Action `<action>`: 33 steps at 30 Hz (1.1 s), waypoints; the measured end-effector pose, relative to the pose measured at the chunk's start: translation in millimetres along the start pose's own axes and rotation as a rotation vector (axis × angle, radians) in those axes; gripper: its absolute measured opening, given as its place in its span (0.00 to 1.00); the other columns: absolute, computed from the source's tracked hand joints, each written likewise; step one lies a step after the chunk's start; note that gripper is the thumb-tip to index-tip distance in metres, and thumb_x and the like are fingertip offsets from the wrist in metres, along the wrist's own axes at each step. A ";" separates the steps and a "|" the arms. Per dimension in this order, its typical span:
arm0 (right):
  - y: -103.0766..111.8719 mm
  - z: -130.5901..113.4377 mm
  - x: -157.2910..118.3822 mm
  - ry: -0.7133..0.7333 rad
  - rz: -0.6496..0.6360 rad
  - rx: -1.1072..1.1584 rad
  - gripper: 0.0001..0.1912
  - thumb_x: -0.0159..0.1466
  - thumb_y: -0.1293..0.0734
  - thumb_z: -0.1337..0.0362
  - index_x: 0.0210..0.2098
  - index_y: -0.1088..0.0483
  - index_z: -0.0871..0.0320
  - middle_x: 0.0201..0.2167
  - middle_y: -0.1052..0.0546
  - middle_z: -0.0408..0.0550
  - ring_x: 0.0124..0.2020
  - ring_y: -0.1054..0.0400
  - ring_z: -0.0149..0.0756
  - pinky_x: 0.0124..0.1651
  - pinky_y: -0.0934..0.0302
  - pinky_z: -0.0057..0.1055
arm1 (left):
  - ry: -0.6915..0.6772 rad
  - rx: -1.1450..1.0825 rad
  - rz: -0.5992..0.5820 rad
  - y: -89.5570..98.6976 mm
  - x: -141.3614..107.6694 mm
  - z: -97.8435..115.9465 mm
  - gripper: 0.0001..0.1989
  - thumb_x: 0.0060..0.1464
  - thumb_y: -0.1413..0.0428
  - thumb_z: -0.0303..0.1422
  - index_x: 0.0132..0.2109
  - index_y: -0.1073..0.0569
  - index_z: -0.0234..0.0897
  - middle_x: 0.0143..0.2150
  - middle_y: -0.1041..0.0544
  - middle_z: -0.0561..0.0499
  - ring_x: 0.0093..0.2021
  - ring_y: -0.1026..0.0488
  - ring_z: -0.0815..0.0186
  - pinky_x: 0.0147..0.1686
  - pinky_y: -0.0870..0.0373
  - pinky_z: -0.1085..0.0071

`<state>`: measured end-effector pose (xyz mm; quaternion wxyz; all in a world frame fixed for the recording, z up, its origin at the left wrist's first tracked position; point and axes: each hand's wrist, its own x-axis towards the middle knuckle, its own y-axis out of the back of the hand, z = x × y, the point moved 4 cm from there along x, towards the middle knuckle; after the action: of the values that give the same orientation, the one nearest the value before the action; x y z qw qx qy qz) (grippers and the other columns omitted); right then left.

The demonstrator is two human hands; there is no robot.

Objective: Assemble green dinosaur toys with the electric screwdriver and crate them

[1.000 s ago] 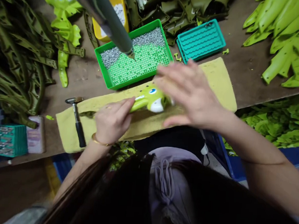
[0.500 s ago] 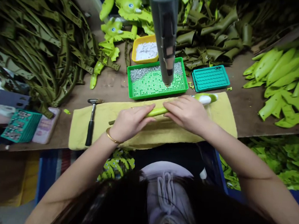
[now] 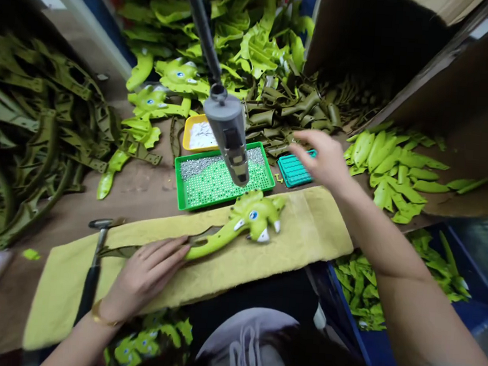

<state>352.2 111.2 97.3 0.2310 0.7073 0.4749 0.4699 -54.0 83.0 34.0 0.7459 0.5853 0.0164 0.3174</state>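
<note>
On the yellow cloth lies a lime-green dinosaur-head toy with a blue eye, white horns and an olive strip along its long neck. My left hand lies over the neck end, fingers together and gripping it against the cloth; the thumb is hidden. In the air, over the teal ridged tray, is my right hand, its thumb and index finger apart. To the left, a hammer with a black handle rests on the cloth. A grey electric screwdriver hangs above the green perforated tray of small metal screws.
A yellow tray of small white pieces stands behind the green one. Olive curved parts are heaped at left, olive hollow parts at the back, lime-green pieces at right. A blue bin sits below the table edge.
The toy has turned over, so its eye and horns now face up. My right hand has let go of it and moved up and right; my left hand stays on the neck end. The view has tilted up.
</note>
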 end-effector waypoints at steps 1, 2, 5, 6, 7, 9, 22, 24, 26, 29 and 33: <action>3.3 40.7 21.6 -0.163 0.044 -0.029 0.17 0.64 0.36 0.56 0.46 0.26 0.59 0.46 0.20 0.54 0.47 0.27 0.44 0.54 0.34 0.45 | 0.005 0.036 -0.013 -1.1 -7.2 -4.1 0.18 0.55 0.43 0.28 0.53 0.25 0.48 0.53 0.22 0.43 0.48 0.22 0.54 0.46 0.24 0.59; 6.0 81.0 42.2 -0.324 0.080 -0.079 0.17 0.64 0.38 0.59 0.47 0.26 0.62 0.46 0.21 0.56 0.47 0.27 0.44 0.55 0.35 0.44 | 0.023 0.065 -0.006 -3.1 -10.2 -5.4 0.19 0.54 0.42 0.29 0.53 0.26 0.47 0.55 0.24 0.41 0.50 0.23 0.52 0.48 0.25 0.56; 11.3 178.3 93.1 -0.710 0.149 -0.224 0.23 0.64 0.40 0.64 0.56 0.33 0.69 0.54 0.26 0.63 0.55 0.32 0.45 0.61 0.42 0.40 | 0.072 0.083 0.079 -18.5 9.5 11.1 0.24 0.53 0.41 0.28 0.58 0.30 0.45 0.58 0.27 0.38 0.54 0.26 0.49 0.51 0.28 0.52; 11.8 200.1 105.8 -0.809 0.169 -0.253 0.25 0.64 0.40 0.65 0.59 0.37 0.70 0.56 0.29 0.65 0.58 0.35 0.45 0.63 0.44 0.39 | 0.091 0.077 0.122 -26.6 23.4 21.0 0.26 0.54 0.41 0.28 0.60 0.32 0.46 0.58 0.27 0.38 0.54 0.26 0.49 0.52 0.29 0.52; 11.3 216.7 117.0 -0.882 0.184 -0.272 0.27 0.64 0.40 0.64 0.61 0.40 0.71 0.59 0.31 0.67 0.61 0.37 0.46 0.64 0.46 0.39 | 0.123 0.078 0.161 -36.0 38.8 30.7 0.28 0.54 0.42 0.28 0.62 0.34 0.46 0.58 0.28 0.38 0.56 0.28 0.48 0.53 0.30 0.51; 8.1 239.3 135.5 -0.974 0.207 -0.283 0.33 0.64 0.38 0.61 0.64 0.46 0.71 0.62 0.37 0.71 0.64 0.42 0.51 0.65 0.48 0.44 | 0.225 0.098 0.209 -56.2 67.6 44.9 0.31 0.55 0.42 0.31 0.65 0.38 0.44 0.61 0.31 0.35 0.61 0.33 0.44 0.56 0.34 0.47; -24.3 284.3 159.7 -1.104 -0.006 -0.427 0.35 0.58 0.34 0.52 0.62 0.40 0.58 0.68 0.48 0.63 0.65 0.49 0.63 0.62 0.54 0.63 | 0.226 0.250 0.250 -101.3 76.0 43.0 0.37 0.58 0.44 0.36 0.70 0.48 0.35 0.50 0.24 0.40 0.48 0.25 0.55 0.48 0.29 0.62; -29.9 268.7 146.7 -1.076 0.002 -0.434 0.32 0.58 0.34 0.55 0.60 0.38 0.58 0.67 0.45 0.62 0.64 0.47 0.61 0.62 0.51 0.62 | 0.228 0.261 0.262 -99.8 81.3 47.3 0.36 0.59 0.45 0.36 0.70 0.48 0.34 0.49 0.24 0.38 0.47 0.25 0.55 0.47 0.29 0.63; -33.1 252.1 135.2 -1.044 0.005 -0.419 0.29 0.58 0.34 0.57 0.58 0.36 0.58 0.65 0.42 0.61 0.62 0.44 0.60 0.61 0.47 0.61 | 0.238 0.251 0.274 -97.1 87.2 50.4 0.34 0.61 0.48 0.37 0.70 0.48 0.33 0.48 0.24 0.38 0.45 0.25 0.55 0.45 0.29 0.63; -27.5 229.8 126.5 -1.004 0.017 -0.376 0.27 0.60 0.36 0.58 0.57 0.35 0.61 0.64 0.40 0.63 0.61 0.40 0.60 0.59 0.44 0.62 | 0.262 0.225 0.271 -93.2 92.8 53.7 0.31 0.63 0.51 0.37 0.69 0.47 0.35 0.47 0.23 0.39 0.44 0.24 0.55 0.43 0.28 0.63; 2.5 208.4 127.4 -0.954 0.055 -0.312 0.22 0.61 0.36 0.63 0.53 0.31 0.68 0.62 0.38 0.70 0.60 0.38 0.61 0.60 0.41 0.59 | 0.295 0.200 0.229 -90.1 92.8 54.4 0.29 0.63 0.50 0.38 0.68 0.45 0.37 0.49 0.23 0.39 0.46 0.24 0.55 0.46 0.28 0.63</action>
<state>551.3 248.2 61.9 0.5127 0.8127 0.2218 0.1656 82.5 71.6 3.6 0.6329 0.6014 0.0904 0.4791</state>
